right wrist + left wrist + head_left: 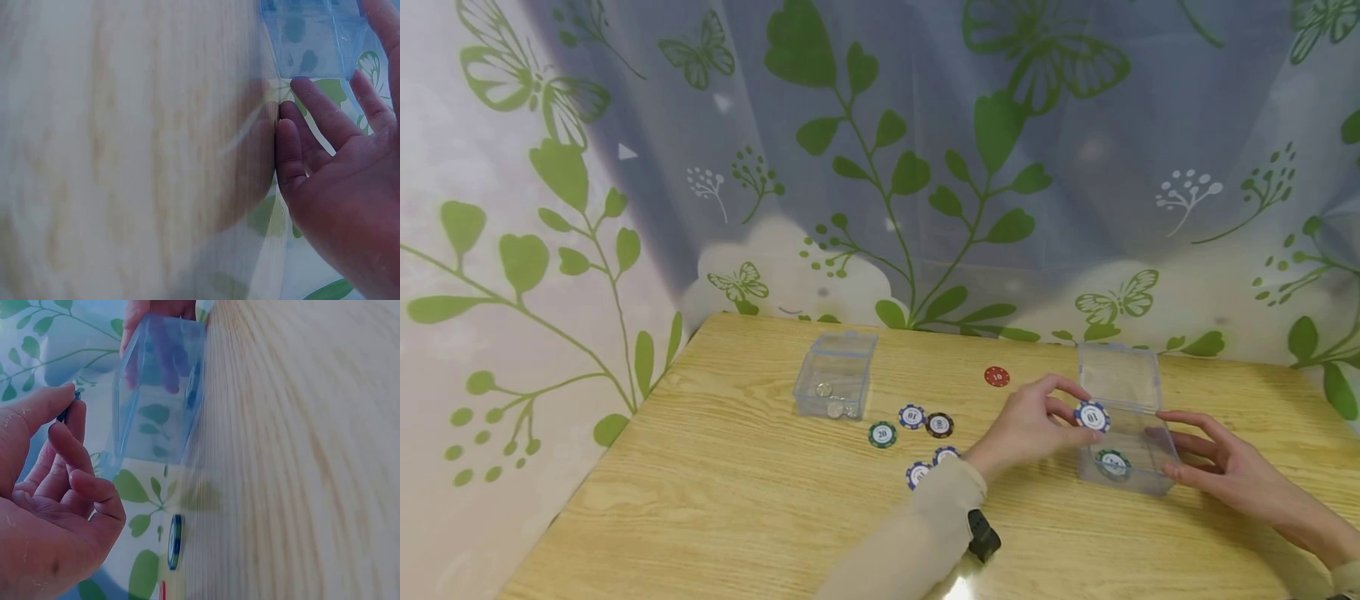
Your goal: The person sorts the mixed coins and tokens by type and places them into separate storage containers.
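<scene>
In the head view, with the box as the dial's centre, the left hand comes in from 9 o'clock, thumb and forefinger clamped on the rim of a blue chip, which hangs at the box's mouth towards 10. Its other fingers curl loosely below. The right hand stands at 4 o'clock, fingers apart along the box's side wall; how firmly they press is hard to tell.

The lid stands open at 12, and a green chip lies inside near 6. Out at 9 lie more chips, the sleeve partly over the nearest two; beyond them is a coin box. A red chip lies alone towards 10.

The step looks to be putting the blue chip in. Best to bring it a little towards 3 o'clock, clear of the near-left rim, tip it flat and release low. The right hand should only steady the light plastic, not squeeze it, with fingertips clear of the lid's hinge.
</scene>
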`<state>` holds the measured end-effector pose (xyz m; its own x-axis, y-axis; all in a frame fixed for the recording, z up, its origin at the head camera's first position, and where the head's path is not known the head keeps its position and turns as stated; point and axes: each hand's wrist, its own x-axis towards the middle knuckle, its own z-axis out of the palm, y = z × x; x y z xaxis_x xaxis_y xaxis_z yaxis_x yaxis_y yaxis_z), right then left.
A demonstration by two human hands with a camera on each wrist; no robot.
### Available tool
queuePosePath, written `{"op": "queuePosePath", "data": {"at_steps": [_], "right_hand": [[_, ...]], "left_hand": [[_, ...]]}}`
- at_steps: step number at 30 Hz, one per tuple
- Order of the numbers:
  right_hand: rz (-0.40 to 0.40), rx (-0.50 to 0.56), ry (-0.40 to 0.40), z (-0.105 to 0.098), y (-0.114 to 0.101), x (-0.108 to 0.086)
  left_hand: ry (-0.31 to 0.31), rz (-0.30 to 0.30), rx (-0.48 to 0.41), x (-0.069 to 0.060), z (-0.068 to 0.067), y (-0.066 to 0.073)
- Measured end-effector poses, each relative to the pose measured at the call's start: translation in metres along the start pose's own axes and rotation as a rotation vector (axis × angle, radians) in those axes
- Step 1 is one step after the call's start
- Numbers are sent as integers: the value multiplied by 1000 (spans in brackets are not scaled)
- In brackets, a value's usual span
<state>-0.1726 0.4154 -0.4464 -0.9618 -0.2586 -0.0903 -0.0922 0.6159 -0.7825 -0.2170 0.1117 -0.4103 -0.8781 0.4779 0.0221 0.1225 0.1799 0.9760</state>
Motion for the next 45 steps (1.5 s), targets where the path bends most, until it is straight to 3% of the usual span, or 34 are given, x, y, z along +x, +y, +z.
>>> {"op": "queuePosePath", "data": {"at_steps": [8, 11, 26, 45], "right_hand": [[-29, 1, -5, 1, 1, 0], [-4, -27, 1, 1, 1, -1], [-5, -31, -6, 0, 2, 0], [-1, -5, -27, 0, 0, -2]], "left_hand": [[-31, -15, -2, 1, 11, 5], [-46, -18, 9, 2, 14, 5], [-94, -16, 139, 5, 22, 2], [-149, 35, 77, 4, 21, -6]]}}
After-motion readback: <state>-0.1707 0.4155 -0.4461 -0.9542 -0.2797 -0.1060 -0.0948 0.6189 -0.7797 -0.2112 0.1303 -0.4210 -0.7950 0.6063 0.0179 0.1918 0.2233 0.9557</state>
